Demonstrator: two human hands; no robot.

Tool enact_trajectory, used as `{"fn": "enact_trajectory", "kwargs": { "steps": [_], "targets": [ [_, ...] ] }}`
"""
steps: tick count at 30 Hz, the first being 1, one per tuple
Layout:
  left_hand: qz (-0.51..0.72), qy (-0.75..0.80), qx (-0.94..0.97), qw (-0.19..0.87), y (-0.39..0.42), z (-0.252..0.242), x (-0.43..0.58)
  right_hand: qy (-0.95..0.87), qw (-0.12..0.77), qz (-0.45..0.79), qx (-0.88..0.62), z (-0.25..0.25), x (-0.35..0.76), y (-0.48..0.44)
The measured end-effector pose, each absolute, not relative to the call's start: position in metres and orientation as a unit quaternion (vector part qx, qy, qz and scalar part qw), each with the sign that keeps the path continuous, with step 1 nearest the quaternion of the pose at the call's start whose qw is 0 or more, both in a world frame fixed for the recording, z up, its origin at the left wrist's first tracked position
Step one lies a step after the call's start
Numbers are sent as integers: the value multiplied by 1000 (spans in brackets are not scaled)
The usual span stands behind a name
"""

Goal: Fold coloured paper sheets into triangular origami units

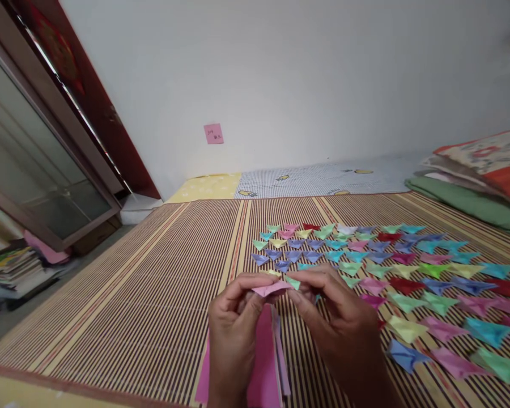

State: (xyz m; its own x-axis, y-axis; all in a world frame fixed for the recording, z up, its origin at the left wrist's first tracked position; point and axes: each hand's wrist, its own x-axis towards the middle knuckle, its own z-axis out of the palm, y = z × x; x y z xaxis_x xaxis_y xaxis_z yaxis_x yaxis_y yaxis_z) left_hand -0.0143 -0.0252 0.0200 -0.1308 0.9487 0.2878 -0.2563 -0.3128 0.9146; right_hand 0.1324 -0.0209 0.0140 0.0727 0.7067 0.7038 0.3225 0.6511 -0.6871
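Observation:
Between the fingertips of both hands is a small pink folded paper piece, pointed at its ends. My left hand pinches its left end between thumb and fingers. At the right end, my right hand has thumb and forefinger closed on the paper. Below the hands lies a stack of pink and lilac paper sheets, partly covered by my left hand and wrist. Rows of folded paper pieces in many colours spread over the mat to the right, some hidden behind my right hand.
A striped bamboo mat covers the bed. Folded bedding and a pillow are piled at the back right. A pink note is stuck on the white wall. At left are a glass-panelled cabinet door and stacked books.

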Motion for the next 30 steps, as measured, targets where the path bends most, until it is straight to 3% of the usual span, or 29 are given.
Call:
{"fn": "enact_trajectory", "kwargs": {
  "steps": [7,13,26,30],
  "targets": [
    [648,357,567,363,-28,26,-19,-660,620,250,-342,17,131,-26],
    [668,333,532,400,-31,24,-17,-631,630,307,-333,18,133,-25],
    [658,408,568,279,-36,28,-13,-624,648,262,-350,26,125,-31],
    [656,428,553,286,-36,29,-11,-612,650,250,-376,26,121,-32]
  ]
}}
